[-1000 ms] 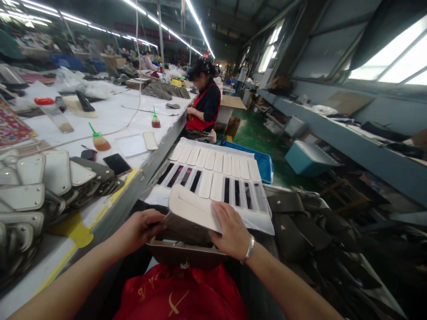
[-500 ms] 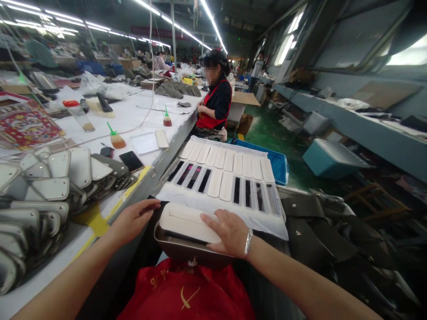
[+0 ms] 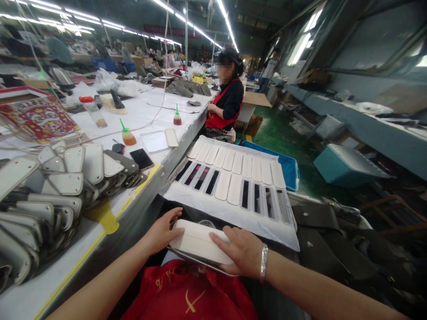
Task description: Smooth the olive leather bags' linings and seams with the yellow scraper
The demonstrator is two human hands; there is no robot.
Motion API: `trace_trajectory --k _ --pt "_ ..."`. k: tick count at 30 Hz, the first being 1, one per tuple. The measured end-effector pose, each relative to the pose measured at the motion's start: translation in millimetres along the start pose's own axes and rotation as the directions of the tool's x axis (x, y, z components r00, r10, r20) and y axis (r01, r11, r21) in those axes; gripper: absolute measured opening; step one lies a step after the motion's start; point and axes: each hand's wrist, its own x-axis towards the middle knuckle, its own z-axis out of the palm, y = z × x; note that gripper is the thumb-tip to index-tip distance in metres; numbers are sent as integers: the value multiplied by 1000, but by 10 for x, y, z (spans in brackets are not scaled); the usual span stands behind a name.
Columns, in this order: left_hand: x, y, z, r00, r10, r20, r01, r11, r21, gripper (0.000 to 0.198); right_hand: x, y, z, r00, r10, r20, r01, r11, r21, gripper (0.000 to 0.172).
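Low in front of me is a cream-white oblong panel (image 3: 195, 242) with rounded corners. A thin dark case edge shows under it, resting against my red apron (image 3: 196, 293). My left hand (image 3: 162, 233) grips its left end, thumb on top and fingers at the far edge. At the right end, my right hand (image 3: 245, 251) is wrapped round it, thumb lying across the white face. Part of a clear round shape shows behind the panel. Just beyond, a white-lined tray (image 3: 227, 222) carries two rows of slots; cream panels cover several, while others show dark or pink contents.
Grey-white riveted pieces (image 3: 56, 209) are stacked on the left table, near a phone (image 3: 140, 158) and a glue bottle (image 3: 128, 137). Dark strap-like pieces (image 3: 333, 240) lie at right. A blue bin (image 3: 290, 169) stands behind the tray. A co-worker (image 3: 230, 98) is farther off.
My left hand has moved from beside the panel onto its left end. The panel and case have tilted, so the case's brown front is now mostly hidden. The view has swung slightly left.
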Motion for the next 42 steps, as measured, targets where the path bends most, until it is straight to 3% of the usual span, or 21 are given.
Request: trace_trajectory --k 6,12,14,17,19,21,24,26,27,28,29,31,32,34,36,37,40,42 --pt "11 -88 -4 999 -20 45 16 996 89 61 -11 46 -8 997 -61 39 61 998 17 68" --pt "67 -160 -143 994 -1 109 -23 976 217 63 198 38 -46 973 -100 206 86 993 78 76" --pt "97 -115 -177 995 42 91 -73 926 370 64 278 -2 -38 964 -52 262 28 995 94 77" --pt "45 39 -100 982 189 2 -149 764 628 56 341 -102 -6 952 46 302 -79 992 98 78" --pt "-63 162 72 945 314 92 -292 686 666 41 339 -155 7 951 92 294 -126 987 100 77" --pt "-195 260 291 884 376 278 -466 659 590 33 308 -157 -2 952 115 283 -155 980 123 75" --pt "-344 333 525 829 345 441 -549 655 519 48 210 -33 -66 958 96 272 -172 947 271 74" --pt "-375 356 565 820 307 483 -555 631 541 61 95 114 -114 949 146 278 -268 836 478 77" --pt "-370 369 565 810 289 511 -567 610 554 62 18 191 -130 921 225 319 -378 714 589 74" --pt "-354 387 563 797 271 540 -583 581 567 61 -71 262 -135 857 322 403 -516 529 674 68" --pt "-332 409 566 780 254 572 -604 547 580 61 -170 321 -130 761 397 514 -635 288 717 60" --pt "-279 468 603 743 226 630 -651 465 600 61 -381 392 -88 581 388 715 -702 -206 682 51" --pt "-253 502 636 720 215 660 -678 422 603 62 -482 403 -57 552 322 769 -664 -389 639 53" --pt "-205 577 709 667 210 715 -735 343 585 67 -650 383 13 582 220 783 -552 -600 579 59" --pt "-159 653 761 607 215 765 -788 292 543 73 -751 331 83 589 187 786 -527 -648 549 61" --pt "-138 689 774 576 219 787 -810 279 516 76 -774 300 117 574 195 795 -558 -618 554 62" --pt "-82 768 778 518 225 825 -846 276 456 79 -753 209 211 528 286 800 -700 -386 600 69" --pt "-56 783 779 506 232 831 -852 288 438 78 -702 159 251 532 364 765 -748 -223 626 69"
